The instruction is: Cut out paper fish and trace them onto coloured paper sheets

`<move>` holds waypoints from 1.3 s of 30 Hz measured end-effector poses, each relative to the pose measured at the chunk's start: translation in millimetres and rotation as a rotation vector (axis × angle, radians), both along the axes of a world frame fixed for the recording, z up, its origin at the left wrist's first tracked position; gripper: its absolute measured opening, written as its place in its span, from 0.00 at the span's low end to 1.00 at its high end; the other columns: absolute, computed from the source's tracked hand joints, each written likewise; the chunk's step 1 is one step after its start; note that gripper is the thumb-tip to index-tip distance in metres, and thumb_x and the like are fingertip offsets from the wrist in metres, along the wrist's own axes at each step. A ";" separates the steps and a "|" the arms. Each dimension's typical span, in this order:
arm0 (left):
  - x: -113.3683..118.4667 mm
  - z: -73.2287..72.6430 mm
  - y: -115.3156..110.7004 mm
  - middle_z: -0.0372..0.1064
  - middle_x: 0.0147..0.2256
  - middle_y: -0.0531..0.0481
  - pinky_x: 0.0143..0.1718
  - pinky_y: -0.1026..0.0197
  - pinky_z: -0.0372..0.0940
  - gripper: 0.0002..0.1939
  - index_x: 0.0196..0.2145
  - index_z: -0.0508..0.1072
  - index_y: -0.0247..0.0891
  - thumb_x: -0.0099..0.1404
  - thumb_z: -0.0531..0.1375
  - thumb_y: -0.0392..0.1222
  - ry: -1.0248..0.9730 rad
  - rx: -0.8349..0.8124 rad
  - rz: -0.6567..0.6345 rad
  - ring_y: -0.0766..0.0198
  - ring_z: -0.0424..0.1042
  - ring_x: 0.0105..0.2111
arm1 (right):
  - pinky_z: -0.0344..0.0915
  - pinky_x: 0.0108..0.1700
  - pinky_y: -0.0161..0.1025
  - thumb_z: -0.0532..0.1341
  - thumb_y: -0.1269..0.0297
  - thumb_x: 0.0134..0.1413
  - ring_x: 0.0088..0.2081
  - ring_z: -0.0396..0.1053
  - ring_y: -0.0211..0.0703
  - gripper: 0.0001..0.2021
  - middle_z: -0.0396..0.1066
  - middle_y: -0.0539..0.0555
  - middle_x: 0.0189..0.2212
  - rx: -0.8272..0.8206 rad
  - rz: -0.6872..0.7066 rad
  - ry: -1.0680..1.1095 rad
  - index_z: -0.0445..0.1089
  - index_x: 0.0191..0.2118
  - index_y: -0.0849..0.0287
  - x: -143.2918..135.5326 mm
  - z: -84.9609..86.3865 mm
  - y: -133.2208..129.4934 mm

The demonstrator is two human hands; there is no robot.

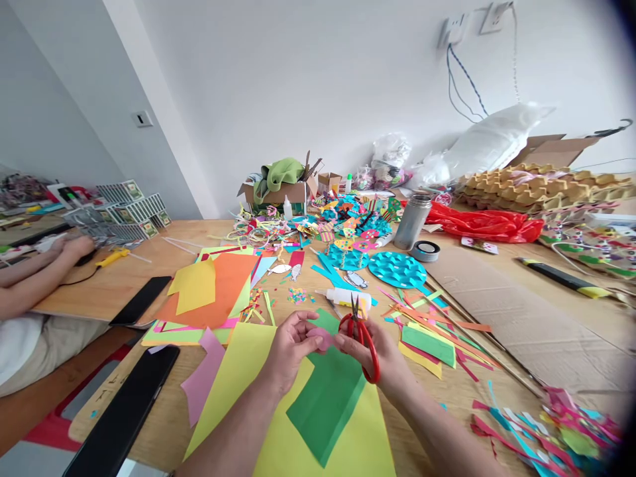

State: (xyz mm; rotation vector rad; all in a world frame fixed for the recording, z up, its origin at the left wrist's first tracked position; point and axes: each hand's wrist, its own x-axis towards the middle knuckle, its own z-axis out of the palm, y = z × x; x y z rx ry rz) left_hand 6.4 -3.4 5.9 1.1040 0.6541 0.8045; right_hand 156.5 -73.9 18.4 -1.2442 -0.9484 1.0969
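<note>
Between the thumb and fingers of my left hand (pixel 294 344) is a small piece of pink paper (pixel 322 338). My right hand (pixel 380 351) holds red-handled scissors (pixel 370 351), their dark blades pointing up and away from me. The tips of my right thumb and finger also reach the edge of the pink paper. Below both hands lies a green paper sheet (pixel 330 404) on larger yellow paper (pixel 268 430). Left of them rests a pink paper offcut (pixel 205 374). A white glue bottle (pixel 348 298) lies on its side just beyond my hands.
Orange paper (pixel 233 278) is stacked at left, near two black phones (pixel 142 301). Paper scraps (pixel 546 424) and a cardboard sheet (pixel 511 311) lie right. Blue egg-tray discs (pixel 397 269), a metal flask (pixel 413 222) and a box cutter (pixel 564 277) stand farther back. Another person's arms (pixel 44 265) are at left.
</note>
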 end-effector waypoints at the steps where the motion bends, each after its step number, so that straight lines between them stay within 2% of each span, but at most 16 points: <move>1: 0.6 -0.3 0.1 0.72 0.27 0.51 0.34 0.59 0.66 0.22 0.43 0.65 0.35 0.52 0.68 0.38 -0.005 0.001 0.002 0.64 0.71 0.28 | 0.62 0.31 0.37 0.72 0.52 0.35 0.29 0.65 0.41 0.22 0.65 0.48 0.26 0.001 0.008 0.000 0.63 0.32 0.57 -0.3 -1.1 0.2; 5: 1.9 -0.5 0.5 0.72 0.26 0.52 0.35 0.59 0.67 0.22 0.43 0.65 0.34 0.51 0.68 0.37 0.001 0.001 0.009 0.64 0.72 0.28 | 0.61 0.30 0.35 0.73 0.56 0.34 0.28 0.64 0.40 0.21 0.64 0.47 0.25 0.002 -0.007 -0.021 0.62 0.31 0.57 -2.2 0.4 0.1; 9: 1.6 0.4 0.9 0.70 0.24 0.55 0.33 0.60 0.67 0.24 0.42 0.66 0.34 0.49 0.70 0.38 0.006 -0.022 0.045 0.64 0.71 0.26 | 0.61 0.29 0.35 0.72 0.58 0.33 0.28 0.63 0.39 0.20 0.64 0.47 0.24 -0.019 -0.011 -0.032 0.62 0.31 0.58 -1.6 3.5 0.3; 17: 0.6 0.5 2.5 0.71 0.26 0.52 0.32 0.59 0.68 0.30 0.45 0.66 0.33 0.46 0.72 0.42 0.018 -0.049 0.077 0.63 0.71 0.27 | 0.59 0.28 0.35 0.72 0.62 0.31 0.26 0.62 0.38 0.19 0.65 0.46 0.23 -0.043 -0.028 -0.038 0.63 0.28 0.58 4.5 -9.3 5.0; 24: 1.2 -4.0 4.1 0.70 0.23 0.53 0.29 0.59 0.68 0.30 0.42 0.68 0.32 0.44 0.73 0.44 0.046 -0.036 0.067 0.63 0.71 0.24 | 0.59 0.30 0.34 0.74 0.64 0.29 0.28 0.63 0.39 0.20 0.68 0.48 0.24 -0.062 -0.039 0.020 0.65 0.30 0.59 3.5 -0.2 3.5; 28: 1.0 -4.6 5.3 0.73 0.27 0.48 0.32 0.57 0.70 0.29 0.44 0.68 0.32 0.48 0.71 0.47 0.014 -0.076 0.073 0.60 0.73 0.28 | 0.60 0.30 0.34 0.74 0.63 0.30 0.28 0.62 0.39 0.20 0.68 0.48 0.25 -0.047 -0.067 0.026 0.65 0.31 0.59 5.1 -2.2 2.2; 31: 0.7 -4.5 6.7 0.73 0.33 0.45 0.33 0.59 0.70 0.25 0.41 0.70 0.33 0.49 0.70 0.50 0.006 -0.040 0.150 0.60 0.73 0.34 | 0.60 0.30 0.34 0.73 0.61 0.34 0.28 0.63 0.39 0.19 0.67 0.48 0.26 -0.028 -0.084 -0.009 0.65 0.32 0.59 7.2 -5.7 1.8; 33: 0.7 -4.6 7.1 0.72 0.31 0.47 0.29 0.63 0.68 0.22 0.35 0.71 0.33 0.48 0.70 0.52 0.056 0.009 0.222 0.62 0.72 0.32 | 0.61 0.31 0.36 0.71 0.59 0.37 0.29 0.64 0.40 0.18 0.67 0.49 0.27 0.008 -0.124 -0.061 0.64 0.32 0.58 7.3 -7.9 2.2; 35: 0.7 -4.6 6.6 0.70 0.25 0.49 0.23 0.65 0.65 0.22 0.28 0.71 0.33 0.48 0.69 0.56 0.123 0.011 0.224 0.64 0.70 0.26 | 0.62 0.31 0.37 0.68 0.57 0.43 0.28 0.64 0.41 0.16 0.66 0.50 0.27 0.073 -0.202 -0.186 0.63 0.32 0.57 5.5 -10.6 2.4; 37: 1.0 -4.1 5.0 0.70 0.23 0.48 0.22 0.65 0.64 0.24 0.26 0.72 0.32 0.49 0.67 0.59 0.153 -0.029 0.140 0.65 0.69 0.24 | 0.62 0.31 0.39 0.64 0.57 0.49 0.28 0.64 0.41 0.12 0.66 0.50 0.26 0.151 -0.288 -0.384 0.62 0.33 0.57 2.1 -14.6 1.5; 39: 1.4 -3.5 3.2 0.72 0.26 0.44 0.24 0.63 0.66 0.25 0.29 0.74 0.30 0.51 0.66 0.60 0.141 -0.079 0.039 0.63 0.71 0.25 | 0.62 0.31 0.39 0.60 0.61 0.54 0.27 0.64 0.42 0.08 0.66 0.51 0.27 0.230 -0.325 -0.592 0.62 0.36 0.56 -1.9 -20.1 -0.7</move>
